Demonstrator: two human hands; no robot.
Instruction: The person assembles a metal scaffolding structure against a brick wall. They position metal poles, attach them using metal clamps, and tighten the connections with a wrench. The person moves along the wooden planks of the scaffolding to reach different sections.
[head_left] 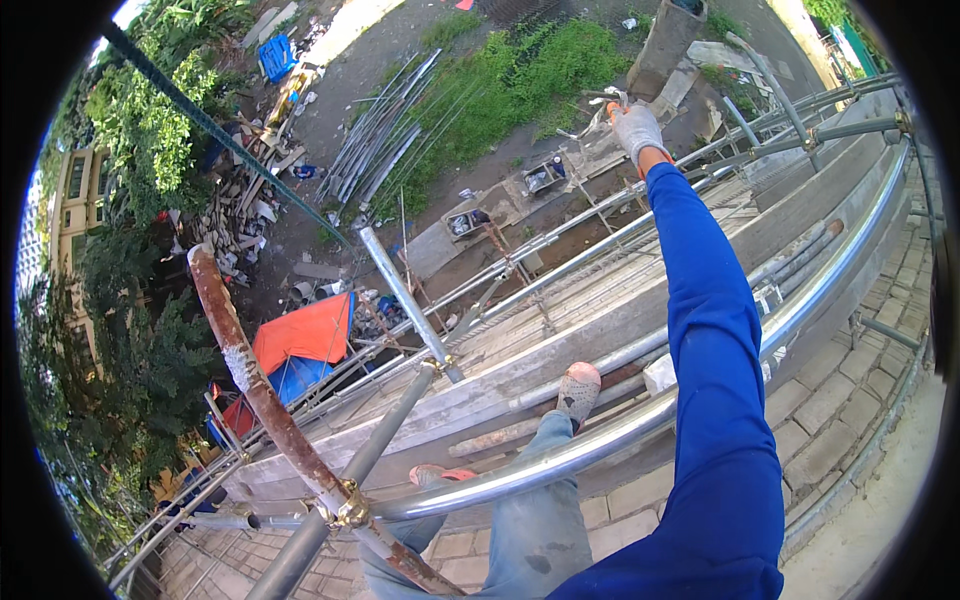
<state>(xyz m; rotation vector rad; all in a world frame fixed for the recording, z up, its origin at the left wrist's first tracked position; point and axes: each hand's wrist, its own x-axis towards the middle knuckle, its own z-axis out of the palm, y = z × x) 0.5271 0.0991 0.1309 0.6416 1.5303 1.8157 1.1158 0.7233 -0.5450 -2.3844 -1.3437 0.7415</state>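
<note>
Jutting leftward from the right grip (637, 130), a small greyish object (603, 97)

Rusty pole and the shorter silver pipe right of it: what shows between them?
In the head view, mainly an orange sheet shows between the rusty pole and silver pipe, with a blue sheet below it, both in the background.

From far away, I look through the left camera on the person's head. It points steeply down. The blue sleeve (718, 330) is close and big, the gloved right hand (638, 132) is farther out and smaller, and the ground (352, 68) is way down below. The shiny pipe (560, 460) curves across my round view.
</note>
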